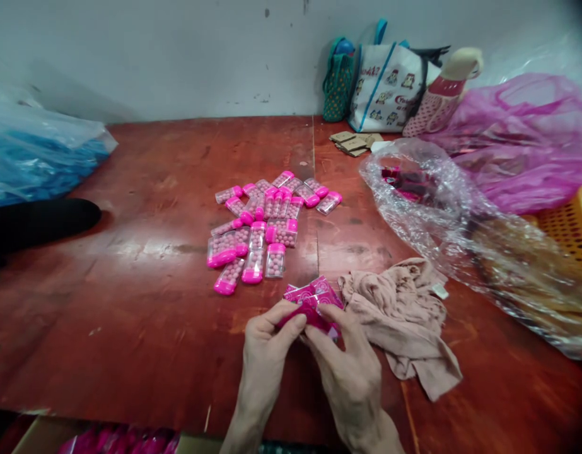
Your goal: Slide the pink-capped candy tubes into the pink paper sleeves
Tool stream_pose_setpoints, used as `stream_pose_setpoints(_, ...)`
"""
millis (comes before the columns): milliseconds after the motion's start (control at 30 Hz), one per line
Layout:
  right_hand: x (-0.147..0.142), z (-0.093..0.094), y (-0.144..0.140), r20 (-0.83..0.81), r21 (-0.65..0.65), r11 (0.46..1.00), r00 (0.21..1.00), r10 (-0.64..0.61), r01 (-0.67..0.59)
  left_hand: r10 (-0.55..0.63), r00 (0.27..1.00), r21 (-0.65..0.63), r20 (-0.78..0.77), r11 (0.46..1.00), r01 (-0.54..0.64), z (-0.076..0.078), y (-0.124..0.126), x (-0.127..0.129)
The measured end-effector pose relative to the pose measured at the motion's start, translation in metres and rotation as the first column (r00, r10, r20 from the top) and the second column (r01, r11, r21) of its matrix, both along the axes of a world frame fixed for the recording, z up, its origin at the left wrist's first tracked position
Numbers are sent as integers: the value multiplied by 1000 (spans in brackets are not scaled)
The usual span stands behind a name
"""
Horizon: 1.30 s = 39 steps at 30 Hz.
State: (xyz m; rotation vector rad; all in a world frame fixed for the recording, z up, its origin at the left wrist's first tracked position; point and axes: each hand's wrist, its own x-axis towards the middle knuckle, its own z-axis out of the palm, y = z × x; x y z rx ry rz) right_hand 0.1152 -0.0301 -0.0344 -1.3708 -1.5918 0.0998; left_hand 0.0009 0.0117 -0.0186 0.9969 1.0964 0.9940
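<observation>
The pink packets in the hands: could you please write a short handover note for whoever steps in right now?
Left hand and right hand together pinch a small stack of pink packets just above the red table.
A pile of capped clear tubes of pink beads lies beyond the hands, untouched.
A beige cloth lies to the right, beside a clear plastic bag.
A box at the near edge holds more pink items.
Done and left: cannot tell.
</observation>
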Motion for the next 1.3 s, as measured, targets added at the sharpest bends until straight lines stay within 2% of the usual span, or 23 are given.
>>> stream_pose_setpoints(67, -3, 4, 2, -199, -157, 988, 979, -37, 5, 82, 986, -137, 142, 989, -63, 0, 0, 2)
stream_pose_setpoints(133, -4, 7, 3, -332, -291, 956, 941, -72, -29, 131, 970, -200, 207, 976, -89, 0, 0, 2)
stream_pose_setpoints(267, -7, 6, 2, -435, -369, 918, 900, -34, -144, 109, 971, -162, 215, 984, -74, 3, -2, 0)
stream_pose_setpoints(367, -11, -3, -1, -397, -319, 938, 918, -3, -135, 99, 974, -159, 205, 985, -66, 6, -2, 0)
stream_pose_setpoints(467, -16, -14, 1, -321, -139, 984, 945, 62, -112, 119, 966, -195, 228, 978, -74, 7, 2, 0)
stream_pose_setpoints(567, -19, -19, 4, -232, -5, 997, 970, 71, -74, 145, 951, -208, 271, 974, -89, 7, 5, 0)
stream_pose_setpoints(633, -20, -18, 5, -185, -30, 997, 981, 59, -66, 166, 938, -239, 306, 966, -93, 6, 5, 0)
stream_pose_setpoints(700, -19, -13, 5, -173, -142, 987, 984, 48, -73, 172, 925, -292, 340, 954, -70, 5, 6, -1)
stream_pose_setpoints(800, -15, -1, 6, -189, -313, 944, 981, 44, -103, 204, 912, -326, 355, 942, -84, 4, 8, -3)
stream_pose_setpoints(1000, -17, 15, 12, -287, -377, 923, 957, -35, -79, 304, 908, -221, 289, 944, -245, 0, 10, -4)
stream_pose_setpoints(1067, -21, 15, 13, -273, -410, 906, 962, -12, -105, 365, 905, -153, 220, 929, -337, -6, 10, -6)
stream_pose_setpoints(1167, -23, 13, 14, -227, -446, 892, 973, -31, -75, 446, 886, -93, 126, 895, -437, -13, 9, -11)
stream_pose_setpoints(1300, -23, 12, 17, -228, -512, 852, 974, -7, -114, 423, 898, -37, 118, 906, -422, -10, 9, -22)
